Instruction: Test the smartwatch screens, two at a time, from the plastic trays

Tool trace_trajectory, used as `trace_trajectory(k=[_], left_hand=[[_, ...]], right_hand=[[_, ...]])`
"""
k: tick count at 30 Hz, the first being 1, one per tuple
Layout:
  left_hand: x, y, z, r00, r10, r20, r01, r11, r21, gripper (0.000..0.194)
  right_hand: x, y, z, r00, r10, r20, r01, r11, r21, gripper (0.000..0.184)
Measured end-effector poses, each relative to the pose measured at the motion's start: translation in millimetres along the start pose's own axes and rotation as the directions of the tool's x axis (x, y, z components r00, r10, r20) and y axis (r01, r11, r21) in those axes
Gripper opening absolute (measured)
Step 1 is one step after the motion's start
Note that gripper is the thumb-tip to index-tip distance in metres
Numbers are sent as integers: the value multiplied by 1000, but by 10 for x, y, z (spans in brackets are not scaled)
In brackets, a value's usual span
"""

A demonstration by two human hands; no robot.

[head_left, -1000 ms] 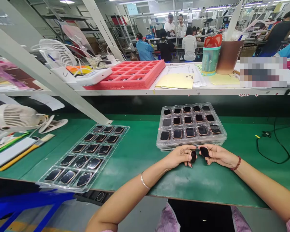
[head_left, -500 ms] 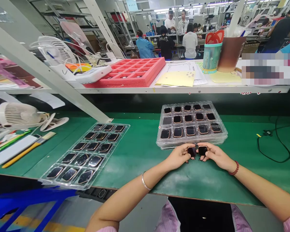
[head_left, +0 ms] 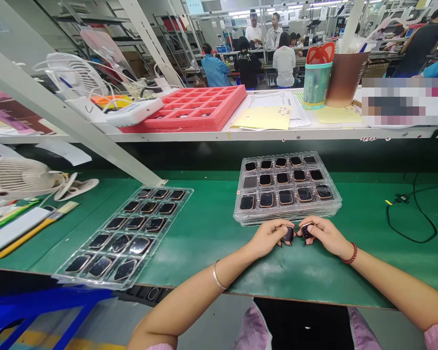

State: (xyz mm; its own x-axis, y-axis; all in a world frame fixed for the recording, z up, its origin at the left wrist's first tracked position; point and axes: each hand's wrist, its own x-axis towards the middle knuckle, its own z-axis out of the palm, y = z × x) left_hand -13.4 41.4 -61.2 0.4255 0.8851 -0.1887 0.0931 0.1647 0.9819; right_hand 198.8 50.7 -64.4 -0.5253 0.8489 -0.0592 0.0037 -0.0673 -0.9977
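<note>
My left hand [head_left: 271, 236] pinches a small black square watch body [head_left: 288, 235] just above the green bench mat. My right hand [head_left: 323, 235] grips a second black watch body [head_left: 306, 230] right beside it, the two pieces nearly touching. Both hands sit at the near edge of a stack of clear blister trays [head_left: 336, 206] that holds several more black watch bodies. A single clear tray [head_left: 175, 206], also filled with watch bodies, lies to the left on the mat.
A white desk fan [head_left: 20, 176], a brush and pens lie at the far left. A black cable [head_left: 416, 214] loops at the right. The shelf above carries a red foam tray [head_left: 200, 109], papers and cups. Other people work at benches behind.
Both hands have drawn the two watch bodies closer together and turned them edge-on, so their faces show less than before. The view shifted slightly.
</note>
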Motion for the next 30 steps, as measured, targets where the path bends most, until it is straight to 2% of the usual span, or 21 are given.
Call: trace_trajectory(k=[6, 11, 16, 30], left_hand=[[-13, 46, 19, 1000, 2, -6, -3, 1000, -31, 38], [-2, 31, 27, 999, -22, -48, 20, 999, -28, 30], [-3, 51, 34, 998, 13, -56, -16, 998, -58, 27], [-14, 64, 45, 998, 30, -50, -33, 998, -46, 26]], right_hand=[[-6, -8, 10, 1000, -7, 11, 7, 1000, 3, 22], [3, 9, 21, 1000, 4, 13, -4, 999, -47, 19], [2, 8, 20, 1000, 8, 16, -7, 998, -64, 20], [4, 32, 14, 1000, -5, 18, 7, 998, -67, 18]])
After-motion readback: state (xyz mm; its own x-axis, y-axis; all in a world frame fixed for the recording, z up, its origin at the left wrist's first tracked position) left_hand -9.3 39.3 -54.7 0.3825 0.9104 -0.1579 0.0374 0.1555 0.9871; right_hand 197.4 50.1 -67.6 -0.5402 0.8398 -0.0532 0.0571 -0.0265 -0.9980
